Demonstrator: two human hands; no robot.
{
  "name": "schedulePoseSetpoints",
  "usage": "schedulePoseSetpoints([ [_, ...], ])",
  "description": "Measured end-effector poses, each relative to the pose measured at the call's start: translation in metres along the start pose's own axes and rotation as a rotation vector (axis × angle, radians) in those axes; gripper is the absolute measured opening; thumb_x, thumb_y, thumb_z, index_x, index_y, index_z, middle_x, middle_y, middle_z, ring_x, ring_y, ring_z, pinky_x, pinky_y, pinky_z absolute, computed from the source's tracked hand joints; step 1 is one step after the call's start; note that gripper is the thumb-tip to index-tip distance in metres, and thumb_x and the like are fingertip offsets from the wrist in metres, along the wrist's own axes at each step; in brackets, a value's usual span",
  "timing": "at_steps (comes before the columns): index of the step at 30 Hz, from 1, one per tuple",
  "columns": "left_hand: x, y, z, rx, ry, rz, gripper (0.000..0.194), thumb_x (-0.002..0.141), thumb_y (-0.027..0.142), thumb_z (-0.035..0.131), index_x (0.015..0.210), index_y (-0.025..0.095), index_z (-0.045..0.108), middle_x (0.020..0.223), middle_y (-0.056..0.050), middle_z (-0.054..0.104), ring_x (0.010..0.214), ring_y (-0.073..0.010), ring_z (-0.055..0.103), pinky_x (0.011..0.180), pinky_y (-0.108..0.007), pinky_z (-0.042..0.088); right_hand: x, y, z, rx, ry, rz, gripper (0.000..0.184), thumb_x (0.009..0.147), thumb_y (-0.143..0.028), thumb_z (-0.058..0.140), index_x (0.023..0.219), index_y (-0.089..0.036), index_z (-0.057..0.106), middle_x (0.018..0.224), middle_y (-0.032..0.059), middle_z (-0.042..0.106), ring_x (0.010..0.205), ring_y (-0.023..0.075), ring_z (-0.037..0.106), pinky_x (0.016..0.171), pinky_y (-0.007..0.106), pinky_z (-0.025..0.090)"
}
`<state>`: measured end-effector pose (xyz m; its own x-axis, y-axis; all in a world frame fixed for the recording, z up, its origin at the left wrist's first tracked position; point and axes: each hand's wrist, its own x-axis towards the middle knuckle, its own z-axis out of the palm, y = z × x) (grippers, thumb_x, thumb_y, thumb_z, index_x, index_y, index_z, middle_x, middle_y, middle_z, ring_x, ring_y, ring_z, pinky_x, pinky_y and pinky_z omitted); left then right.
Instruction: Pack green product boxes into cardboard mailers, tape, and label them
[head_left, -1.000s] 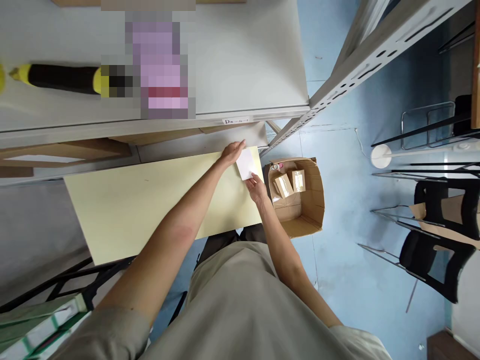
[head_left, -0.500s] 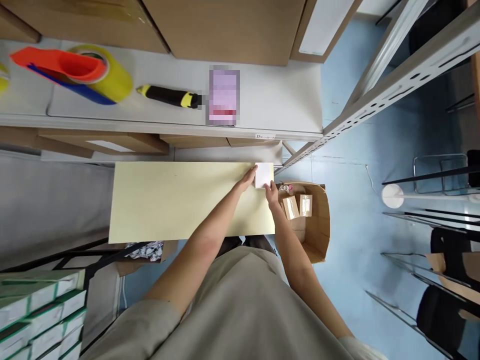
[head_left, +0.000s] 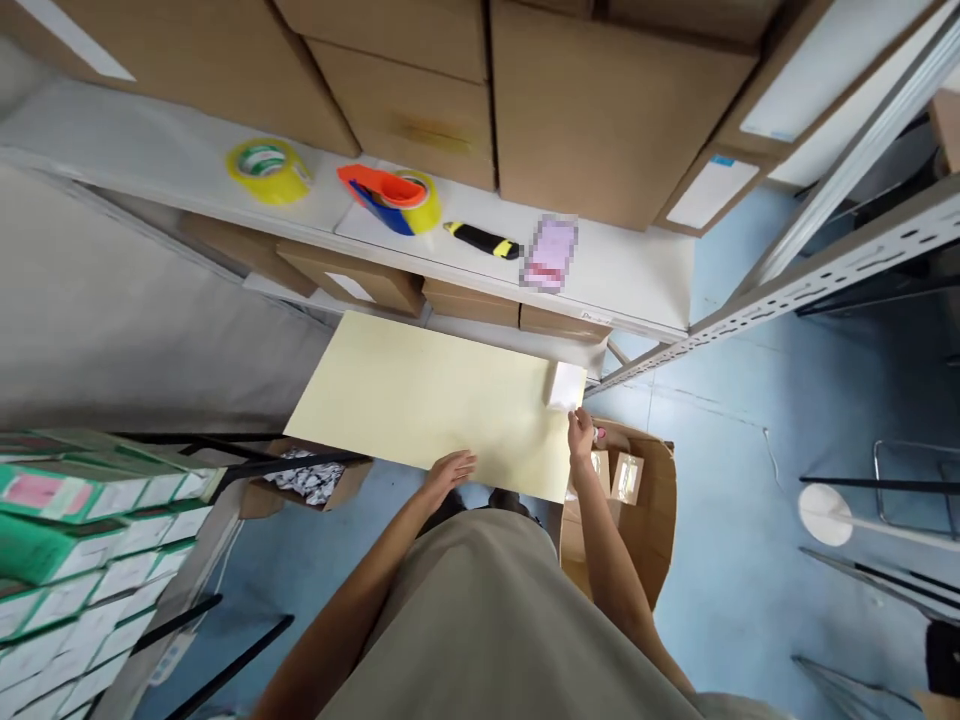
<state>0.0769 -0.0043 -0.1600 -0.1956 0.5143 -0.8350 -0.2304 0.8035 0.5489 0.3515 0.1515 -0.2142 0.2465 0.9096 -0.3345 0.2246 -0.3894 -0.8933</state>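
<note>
A small white box [head_left: 566, 386] lies at the right end of a pale yellow tabletop [head_left: 420, 390]. My right hand [head_left: 580, 437] is at the box's near corner, its fingers curled together close to or against it. What those fingers hold, if anything, is hidden. Over the front edge of the tabletop, my left hand [head_left: 452, 467] is stretched out with nothing in it, well away from the box.
An open carton [head_left: 656, 510] with small brown boxes stands on the floor at right. Behind, a shelf [head_left: 630, 270] bears a tape dispenser [head_left: 390, 195], a tape roll [head_left: 268, 172], a black-and-yellow cutter [head_left: 482, 241] and large cartons [head_left: 600, 110]. Stacked green-and-white boxes [head_left: 82, 560] rise at left.
My left hand has left the white box and drawn back to the table's front edge. My right hand stays near the box's corner. The head view has turned and shifted left.
</note>
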Motion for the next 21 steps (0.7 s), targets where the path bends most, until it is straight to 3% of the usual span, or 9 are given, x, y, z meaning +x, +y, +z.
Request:
schedulePoseSetpoints([
  [4,-0.013,-0.01,-0.052,-0.248,0.18,0.102,0.039,0.086,0.057,0.081,0.107,0.026,0.072,0.141,-0.017,0.083,0.141,-0.0351,0.077,0.123,-0.049,0.06,-0.044,-0.012,0.036,-0.011,-0.11,-0.013,0.052,0.084,-0.066,0.069,0.105,-0.019,0.072,0.124,0.0264,0.082,0.117,0.0372,0.077,0.107,0.054,0.061],
  [7,-0.021,-0.011,-0.085,-0.531,0.275,0.258,0.057,0.067,0.06,0.096,0.104,0.022,0.076,0.131,-0.019,0.085,0.132,-0.0387,0.08,0.123,-0.054,0.059,-0.084,-0.028,0.087,-0.017,-0.301,-0.087,0.054,0.083,-0.069,0.073,0.106,-0.02,0.075,0.121,0.0221,0.085,0.113,0.0345,0.079,0.107,0.053,0.063],
  [11,-0.044,-0.014,-0.139,-0.705,0.265,0.433,0.068,0.053,0.064,0.108,0.094,0.02,0.077,0.123,-0.017,0.086,0.121,-0.0373,0.082,0.121,-0.057,0.058,-0.145,-0.05,0.161,-0.047,-0.567,-0.18,0.054,0.086,-0.071,0.074,0.109,-0.022,0.078,0.12,0.0164,0.088,0.118,0.0323,0.082,0.109,0.051,0.065],
  [15,-0.079,-0.034,-0.215,-0.808,0.297,0.524,0.065,0.054,0.064,0.11,0.089,0.022,0.075,0.12,-0.015,0.087,0.119,-0.0346,0.082,0.12,-0.056,0.057,-0.214,-0.07,0.226,-0.1,-0.792,-0.205,0.056,0.087,-0.071,0.076,0.116,-0.023,0.08,0.126,0.0169,0.088,0.124,0.0338,0.083,0.113,0.054,0.064],
  [21,-0.133,-0.085,-0.341,-0.909,0.488,0.595,0.06,0.061,0.067,0.106,0.091,0.023,0.078,0.119,-0.012,0.087,0.115,-0.0313,0.079,0.112,-0.049,0.06,-0.323,-0.089,0.318,-0.173,-1.021,-0.216,0.061,0.091,-0.075,0.076,0.122,-0.022,0.081,0.129,0.0175,0.088,0.126,0.0358,0.083,0.119,0.057,0.062],
])
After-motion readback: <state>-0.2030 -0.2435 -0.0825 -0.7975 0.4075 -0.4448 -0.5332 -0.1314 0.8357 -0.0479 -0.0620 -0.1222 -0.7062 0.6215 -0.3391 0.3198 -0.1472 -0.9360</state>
